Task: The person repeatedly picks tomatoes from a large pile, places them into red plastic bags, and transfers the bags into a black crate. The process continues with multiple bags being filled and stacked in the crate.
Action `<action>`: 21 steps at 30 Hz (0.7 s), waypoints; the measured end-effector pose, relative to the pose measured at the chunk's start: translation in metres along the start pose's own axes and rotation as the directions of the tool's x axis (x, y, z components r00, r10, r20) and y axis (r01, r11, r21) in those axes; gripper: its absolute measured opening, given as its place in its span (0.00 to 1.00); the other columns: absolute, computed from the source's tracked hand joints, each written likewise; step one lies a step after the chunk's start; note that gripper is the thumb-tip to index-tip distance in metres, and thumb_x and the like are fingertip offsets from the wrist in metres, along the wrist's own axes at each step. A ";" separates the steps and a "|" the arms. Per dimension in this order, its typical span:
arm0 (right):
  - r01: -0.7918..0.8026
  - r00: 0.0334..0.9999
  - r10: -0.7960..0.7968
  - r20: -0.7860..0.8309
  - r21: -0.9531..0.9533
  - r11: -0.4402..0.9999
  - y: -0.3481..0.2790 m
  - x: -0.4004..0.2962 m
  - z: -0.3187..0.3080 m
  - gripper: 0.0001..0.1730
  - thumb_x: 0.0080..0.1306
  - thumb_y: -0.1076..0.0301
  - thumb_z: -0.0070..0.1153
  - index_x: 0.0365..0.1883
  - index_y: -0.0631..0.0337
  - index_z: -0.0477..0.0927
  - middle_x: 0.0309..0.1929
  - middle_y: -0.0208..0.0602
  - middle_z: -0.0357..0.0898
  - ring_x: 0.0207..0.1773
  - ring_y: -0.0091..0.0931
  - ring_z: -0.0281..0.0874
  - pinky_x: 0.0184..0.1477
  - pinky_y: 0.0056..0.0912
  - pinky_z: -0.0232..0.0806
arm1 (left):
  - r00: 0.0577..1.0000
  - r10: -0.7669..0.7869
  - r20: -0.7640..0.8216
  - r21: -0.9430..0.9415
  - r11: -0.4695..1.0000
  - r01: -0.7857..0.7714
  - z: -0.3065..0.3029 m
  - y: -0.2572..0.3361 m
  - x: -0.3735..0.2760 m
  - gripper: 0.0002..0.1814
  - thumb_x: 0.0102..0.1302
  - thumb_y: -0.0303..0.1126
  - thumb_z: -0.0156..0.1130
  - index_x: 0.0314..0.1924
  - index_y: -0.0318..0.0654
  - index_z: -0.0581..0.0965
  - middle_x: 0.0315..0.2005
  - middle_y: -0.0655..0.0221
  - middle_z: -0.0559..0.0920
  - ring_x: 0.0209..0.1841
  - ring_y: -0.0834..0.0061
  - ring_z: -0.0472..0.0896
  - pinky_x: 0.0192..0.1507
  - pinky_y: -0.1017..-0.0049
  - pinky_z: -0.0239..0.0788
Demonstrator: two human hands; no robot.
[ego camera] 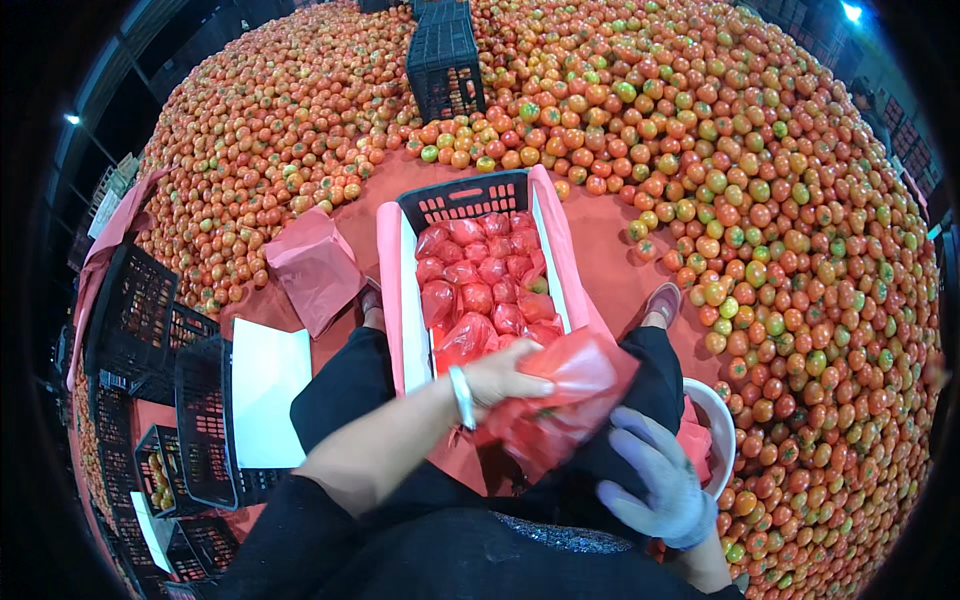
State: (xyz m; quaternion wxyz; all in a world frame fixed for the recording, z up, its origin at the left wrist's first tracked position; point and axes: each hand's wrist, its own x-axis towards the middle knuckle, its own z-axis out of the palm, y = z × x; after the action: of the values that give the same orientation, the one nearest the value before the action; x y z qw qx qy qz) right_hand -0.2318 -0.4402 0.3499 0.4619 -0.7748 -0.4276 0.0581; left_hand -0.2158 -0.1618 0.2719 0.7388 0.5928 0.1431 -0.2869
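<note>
My bare left hand (499,379), with a pale bracelet at the wrist, is closed on a bunch of red plastic bags (577,367) over the near end of a black plastic crate (465,193). Just right of the bags is my right hand (656,480) in a pale glove, fingers apart and holding nothing; it is slightly blurred. Between my legs stands the crate, lined with white board and pink sheeting (559,247). Rows of tomatoes wrapped in red film (477,298) lie in it. Whether a tomato is inside the held bags cannot be told.
Large heaps of loose tomatoes (810,225) surround me ahead and at right. A white bucket (724,450) with red bags stands by my right leg. At left are a pink-covered box (315,262), white board (270,397) and black crates (202,420). Another black crate (446,67) stands ahead.
</note>
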 end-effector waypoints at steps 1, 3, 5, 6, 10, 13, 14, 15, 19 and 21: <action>-0.022 1.000 0.023 -0.002 0.118 0.993 0.011 -0.005 -0.009 0.33 0.53 0.71 0.69 0.57 0.71 0.73 0.61 0.58 0.71 0.64 0.47 0.71 0.64 0.43 0.65 | 0.997 -0.033 -0.068 0.289 0.956 0.051 -0.036 -0.001 0.015 0.39 0.55 0.39 0.74 0.63 0.39 0.65 0.52 0.59 0.79 0.55 0.66 0.77 0.58 0.67 0.69; -0.244 0.955 0.280 -0.094 0.283 0.928 0.027 -0.027 -0.029 0.34 0.52 0.76 0.66 0.59 0.71 0.73 0.61 0.54 0.72 0.64 0.42 0.71 0.65 0.41 0.64 | 0.970 0.077 -0.231 0.857 0.489 0.165 -0.100 -0.012 0.058 0.43 0.46 0.43 0.78 0.59 0.38 0.67 0.49 0.51 0.80 0.54 0.58 0.78 0.57 0.66 0.70; -0.472 0.795 0.587 -0.150 0.454 0.756 0.046 -0.050 -0.047 0.31 0.55 0.79 0.59 0.61 0.70 0.72 0.62 0.49 0.72 0.67 0.35 0.69 0.68 0.37 0.60 | 0.944 0.053 -0.327 0.940 0.127 0.318 -0.145 -0.037 0.102 0.43 0.41 0.42 0.76 0.57 0.35 0.70 0.53 0.44 0.76 0.59 0.45 0.72 0.61 0.59 0.68; -0.552 0.698 0.692 -0.184 0.478 0.683 0.058 -0.059 -0.050 0.30 0.58 0.78 0.58 0.61 0.70 0.72 0.62 0.47 0.73 0.67 0.34 0.69 0.68 0.36 0.61 | 0.901 0.018 -0.434 0.898 0.085 0.431 -0.159 -0.054 0.114 0.41 0.44 0.41 0.74 0.59 0.35 0.70 0.56 0.45 0.74 0.62 0.46 0.69 0.62 0.59 0.67; -0.703 0.373 0.854 -0.363 0.490 0.515 0.123 -0.119 -0.061 0.24 0.67 0.70 0.57 0.60 0.70 0.73 0.58 0.44 0.76 0.61 0.29 0.74 0.61 0.31 0.66 | 0.464 0.367 -0.806 0.559 0.730 0.393 -0.180 -0.139 0.155 0.29 0.71 0.43 0.50 0.65 0.28 0.66 0.68 0.44 0.63 0.68 0.49 0.62 0.70 0.63 0.55; -0.786 0.225 0.849 -0.479 0.425 0.449 0.183 -0.169 -0.068 0.22 0.67 0.67 0.58 0.56 0.70 0.76 0.52 0.42 0.80 0.55 0.28 0.78 0.56 0.30 0.69 | 0.146 0.498 -0.855 0.513 0.766 0.388 -0.222 -0.215 0.176 0.37 0.73 0.52 0.49 0.66 0.24 0.64 0.64 0.41 0.68 0.66 0.46 0.66 0.70 0.62 0.54; -0.851 0.184 0.821 -0.541 0.330 0.409 0.209 -0.183 -0.070 0.22 0.67 0.65 0.58 0.55 0.70 0.77 0.50 0.43 0.81 0.53 0.29 0.79 0.55 0.31 0.70 | 0.130 0.512 -0.849 0.521 0.773 0.361 -0.221 -0.216 0.183 0.36 0.73 0.52 0.49 0.65 0.23 0.65 0.63 0.40 0.68 0.65 0.46 0.66 0.69 0.62 0.54; -0.886 0.177 0.773 -0.609 0.243 0.395 0.233 -0.203 -0.077 0.23 0.66 0.63 0.59 0.56 0.69 0.77 0.50 0.46 0.81 0.52 0.31 0.80 0.56 0.33 0.70 | 0.117 0.514 -0.850 0.521 0.785 0.336 -0.216 -0.214 0.183 0.36 0.73 0.53 0.49 0.64 0.23 0.66 0.62 0.40 0.69 0.65 0.46 0.67 0.69 0.62 0.55; -0.978 0.147 0.536 -0.832 -0.041 0.204 0.353 -0.244 -0.121 0.30 0.64 0.55 0.60 0.59 0.65 0.75 0.58 0.52 0.76 0.62 0.43 0.72 0.64 0.43 0.63 | 0.201 0.498 -0.844 0.536 0.798 0.276 -0.226 -0.202 0.176 0.37 0.75 0.52 0.45 0.65 0.21 0.63 0.64 0.39 0.65 0.66 0.47 0.63 0.70 0.62 0.51; -0.998 0.069 0.423 -0.903 -0.059 0.035 0.398 -0.232 -0.140 0.32 0.64 0.52 0.59 0.60 0.66 0.73 0.57 0.52 0.75 0.64 0.45 0.69 0.66 0.43 0.61 | 0.384 0.457 -0.802 0.596 0.661 0.456 -0.225 -0.187 0.158 0.36 0.65 0.36 0.58 0.68 0.25 0.59 0.67 0.41 0.59 0.69 0.46 0.58 0.72 0.61 0.49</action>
State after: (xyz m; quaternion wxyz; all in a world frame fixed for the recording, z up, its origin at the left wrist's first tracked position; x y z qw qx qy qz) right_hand -0.0671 -0.7827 0.0536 0.1072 -0.9263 0.3283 -0.1506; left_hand -0.1729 -0.0116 -0.0212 0.2109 0.8919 0.3951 0.0628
